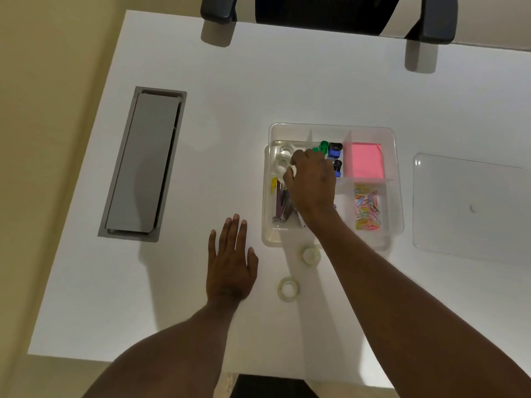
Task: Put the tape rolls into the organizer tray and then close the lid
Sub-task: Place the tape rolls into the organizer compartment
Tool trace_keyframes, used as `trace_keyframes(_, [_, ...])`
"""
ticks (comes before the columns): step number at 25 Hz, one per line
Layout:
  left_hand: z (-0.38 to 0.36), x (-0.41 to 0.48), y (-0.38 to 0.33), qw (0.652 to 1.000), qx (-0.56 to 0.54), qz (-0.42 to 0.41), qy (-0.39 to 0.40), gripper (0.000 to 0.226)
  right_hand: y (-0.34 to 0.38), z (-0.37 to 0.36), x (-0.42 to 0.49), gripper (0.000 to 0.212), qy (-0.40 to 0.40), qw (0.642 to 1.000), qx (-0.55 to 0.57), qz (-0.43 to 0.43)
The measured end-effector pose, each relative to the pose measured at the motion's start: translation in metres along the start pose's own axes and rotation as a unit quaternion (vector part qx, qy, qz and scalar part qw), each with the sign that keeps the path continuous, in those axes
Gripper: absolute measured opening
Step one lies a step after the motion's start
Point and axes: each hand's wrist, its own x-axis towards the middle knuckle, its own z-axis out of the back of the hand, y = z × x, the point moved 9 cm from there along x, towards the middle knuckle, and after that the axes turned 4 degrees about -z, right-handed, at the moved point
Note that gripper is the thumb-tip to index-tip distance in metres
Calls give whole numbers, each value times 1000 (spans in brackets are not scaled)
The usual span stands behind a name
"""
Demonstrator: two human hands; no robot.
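A clear organizer tray (398,179) with dividers sits on the white desk. Clear tape rolls (283,159) lie in its far left compartment. My right hand (311,182) reaches into the tray, fingertips curled at that compartment; whether a roll is under them I cannot tell. Two more tape rolls rest on the desk in front of the tray: one (311,255) close to the tray's near edge, one (288,289) nearer me. My left hand (231,265) lies flat and open on the desk, left of those rolls. The clear lid (471,205) lies flat to the right of the tray.
The tray also holds a pink sticky-note pad (364,160), coloured paper clips (367,206), green and blue-black small items (330,150) and metal pieces (283,202). A grey cable hatch (143,165) is set into the desk at left. A black chair (327,12) stands at the far edge.
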Motion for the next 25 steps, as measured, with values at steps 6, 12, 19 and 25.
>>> trace_keyframes(6, [5,0,-2,1000,-2,-6,-13,67,-22,9,-67,9,-31,998,48,-9])
trace_keyframes(12, [9,-1,-4,1000,-12,-7,-19,67,-56,6,-151,13,-50,996,75,-20])
trace_keyframes(19, [12,-1,-4,999,-17,-11,-29,66,-86,-8,-206,24,1,998,43,-41])
trace_keyframes(25, [12,-2,-5,999,-17,-11,-30,66,-82,-27,-216,32,70,997,15,-28])
